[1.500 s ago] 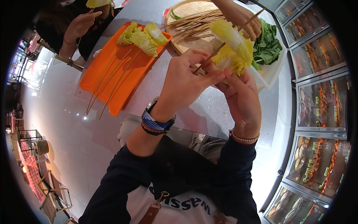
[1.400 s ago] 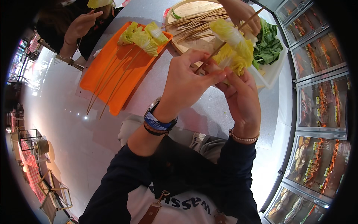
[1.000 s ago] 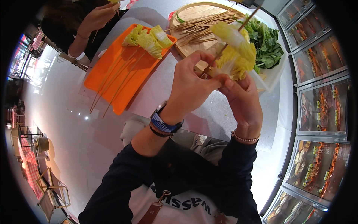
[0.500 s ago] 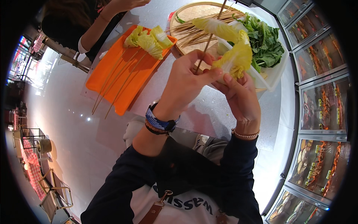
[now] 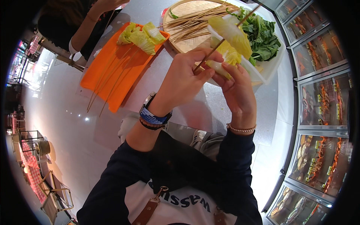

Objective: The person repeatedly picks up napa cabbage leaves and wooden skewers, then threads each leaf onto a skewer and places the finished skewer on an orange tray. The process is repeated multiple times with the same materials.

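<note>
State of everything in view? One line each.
Left hand: closed on the held stick
Right hand: pinching a pale cabbage piece
Held stick: tilted
Yellow cabbage: apparently threaded on the held stick
Cabbage skewers: lying on the orange tray
Loose sticks: piled on the round bamboo tray
Green leaves: heaped in the white tub
Fridge doors: look shut

One held skewer (image 5: 219,44), one orange tray (image 5: 129,77)

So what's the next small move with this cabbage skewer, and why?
I'd probably bring the pale cabbage piece in toward the wooden skewer: the right hand pinches it, the left hand grips the skewer, and the yellow cabbage leaf spreads loosely there, whereas the cabbage bundles on the orange tray look more compact.
</note>
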Available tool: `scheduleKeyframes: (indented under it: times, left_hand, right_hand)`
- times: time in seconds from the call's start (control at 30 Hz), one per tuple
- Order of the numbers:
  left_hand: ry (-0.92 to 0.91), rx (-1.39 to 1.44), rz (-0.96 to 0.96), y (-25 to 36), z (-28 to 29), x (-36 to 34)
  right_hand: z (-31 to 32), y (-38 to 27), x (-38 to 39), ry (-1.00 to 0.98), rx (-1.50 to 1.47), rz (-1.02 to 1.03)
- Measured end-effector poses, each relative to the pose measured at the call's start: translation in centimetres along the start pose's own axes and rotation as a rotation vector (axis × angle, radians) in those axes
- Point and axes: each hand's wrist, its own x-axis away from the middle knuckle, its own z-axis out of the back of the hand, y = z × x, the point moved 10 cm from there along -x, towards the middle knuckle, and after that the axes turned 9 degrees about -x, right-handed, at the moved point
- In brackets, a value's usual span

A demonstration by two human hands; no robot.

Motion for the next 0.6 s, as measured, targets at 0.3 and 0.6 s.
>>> scheduleKeyframes:
  times: [0.3, 0.6]
  left_hand:
    - [-0.07, -0.185, -0.026, 0.5, -0.2, 0.5]
    - [-0.008, -0.409, -0.189, 1.6, 0.3, 0.6]
  right_hand:
    - [0.6, 0.4, 0.7, 0.026, 0.038, -0.043]
    - [0.7, 0.7, 0.4, 0.096, 0.046, 0.015]
